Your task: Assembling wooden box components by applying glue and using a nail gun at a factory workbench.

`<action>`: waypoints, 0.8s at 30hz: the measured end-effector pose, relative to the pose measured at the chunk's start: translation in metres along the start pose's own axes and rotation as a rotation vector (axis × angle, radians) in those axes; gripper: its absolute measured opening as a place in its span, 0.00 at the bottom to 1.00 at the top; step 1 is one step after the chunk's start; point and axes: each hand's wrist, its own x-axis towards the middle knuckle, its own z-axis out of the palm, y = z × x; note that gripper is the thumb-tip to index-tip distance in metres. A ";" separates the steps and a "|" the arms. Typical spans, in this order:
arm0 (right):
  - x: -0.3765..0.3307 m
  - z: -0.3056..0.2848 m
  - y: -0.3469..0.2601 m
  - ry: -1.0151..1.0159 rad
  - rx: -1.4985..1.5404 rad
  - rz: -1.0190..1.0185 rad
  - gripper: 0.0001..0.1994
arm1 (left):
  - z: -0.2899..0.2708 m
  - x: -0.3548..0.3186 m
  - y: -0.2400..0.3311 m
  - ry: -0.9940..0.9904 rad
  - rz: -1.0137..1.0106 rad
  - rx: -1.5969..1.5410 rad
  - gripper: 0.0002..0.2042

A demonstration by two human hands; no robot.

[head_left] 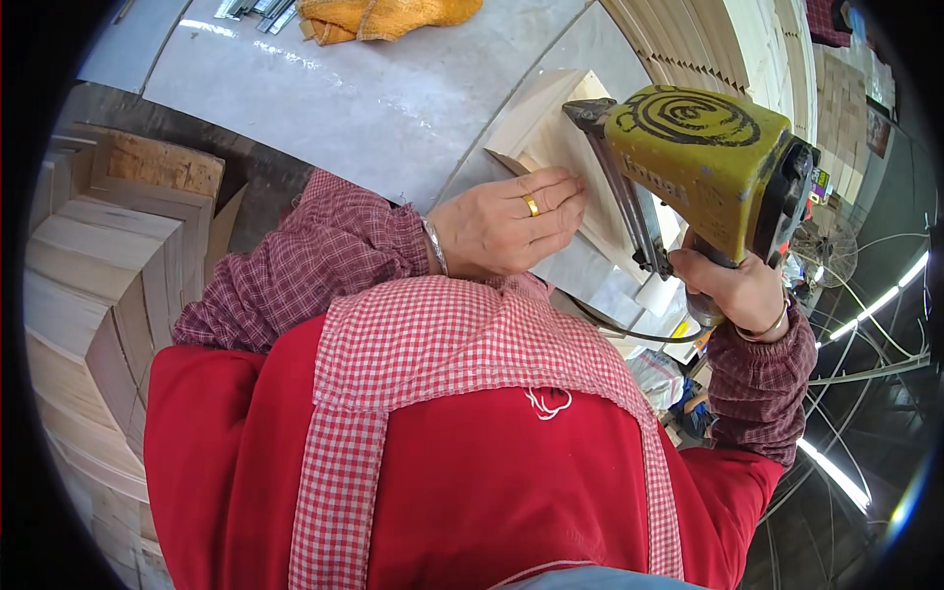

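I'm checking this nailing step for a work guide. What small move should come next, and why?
Probably fire the yellow nail gun once. Its nose already sits against the pale wooden piece, the right hand grips the handle, and the left hand presses the wood flat on the grey table, fingers beside the nose. Easing those fingers slightly away first seems wise.

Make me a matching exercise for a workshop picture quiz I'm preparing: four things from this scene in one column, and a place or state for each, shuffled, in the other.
Things:
1. yellow nail gun
2. left hand
3. orange cloth
4. stacked wood pieces

Places or states:
A. lying at the far edge of the grey table
B. pressed flat on the pale wooden piece
C. gripped in the right hand
D. piled beside the table at the person's left

Pairs: 1-C, 2-B, 3-A, 4-D
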 end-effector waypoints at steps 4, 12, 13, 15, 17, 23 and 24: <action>0.000 -0.001 0.002 0.003 -0.095 -0.067 0.22 | 0.000 0.000 0.000 0.003 0.005 0.006 0.12; -0.006 -0.008 0.034 -0.089 -0.344 -0.628 0.18 | -0.005 -0.009 0.002 -0.029 0.038 0.002 0.14; -0.006 -0.009 0.038 -0.106 -0.437 -0.798 0.17 | -0.005 -0.011 0.003 -0.037 0.050 0.001 0.15; -0.004 -0.009 0.037 -0.137 -0.475 -0.846 0.19 | -0.004 -0.013 0.003 -0.037 0.049 0.006 0.14; -0.001 -0.010 0.035 -0.198 -0.553 -0.944 0.24 | -0.003 -0.015 0.003 -0.038 0.050 0.017 0.14; 0.000 -0.008 0.024 -0.238 -0.878 -1.086 0.26 | -0.007 -0.012 0.003 0.009 0.027 -0.040 0.12; -0.001 -0.007 0.024 -0.238 -0.878 -1.085 0.26 | -0.007 -0.012 0.003 0.009 0.028 -0.041 0.12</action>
